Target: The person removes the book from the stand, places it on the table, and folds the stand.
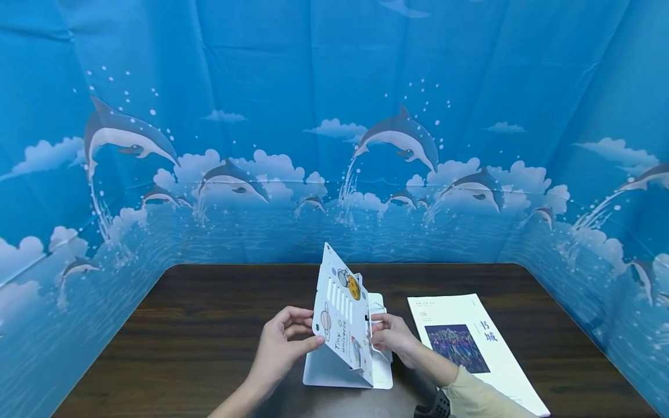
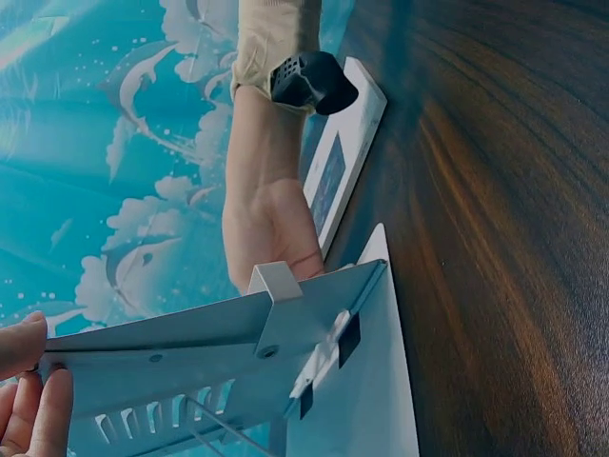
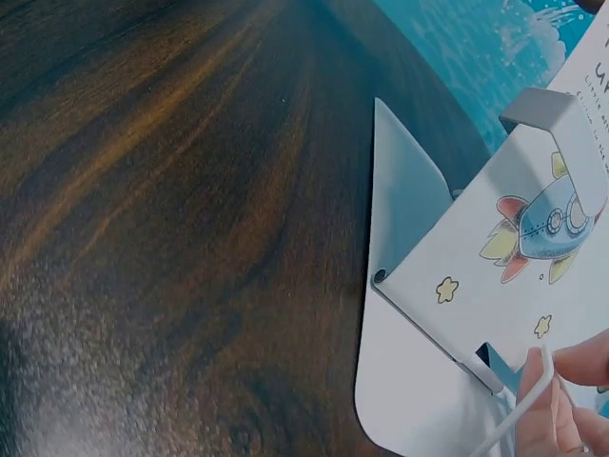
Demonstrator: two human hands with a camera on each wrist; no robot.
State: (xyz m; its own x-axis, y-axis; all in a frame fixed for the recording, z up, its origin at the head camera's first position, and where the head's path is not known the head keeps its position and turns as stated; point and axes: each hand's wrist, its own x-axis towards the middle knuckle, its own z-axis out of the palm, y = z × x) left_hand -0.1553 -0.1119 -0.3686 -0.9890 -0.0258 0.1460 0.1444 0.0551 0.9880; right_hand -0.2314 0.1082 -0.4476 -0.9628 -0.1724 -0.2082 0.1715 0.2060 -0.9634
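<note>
On the bench [image 1: 209,325], midway between its side edges, the "Tiny universe" book stand [image 1: 349,332] is standing half-open; the left hand [image 1: 283,343] is pinching its raised edge, the right hand [image 1: 394,338] a wire arm [image 3: 515,417] along the hinged side.

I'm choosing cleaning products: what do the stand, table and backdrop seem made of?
The stand: probably painted metal, smooth white; thin sheet, sharply bent clip.
The table: wood or wood-look laminate, satin; streaky grain, soft glare.
The backdrop: fabric or plastic sheeting, faint sheen; printed, creased.
</note>
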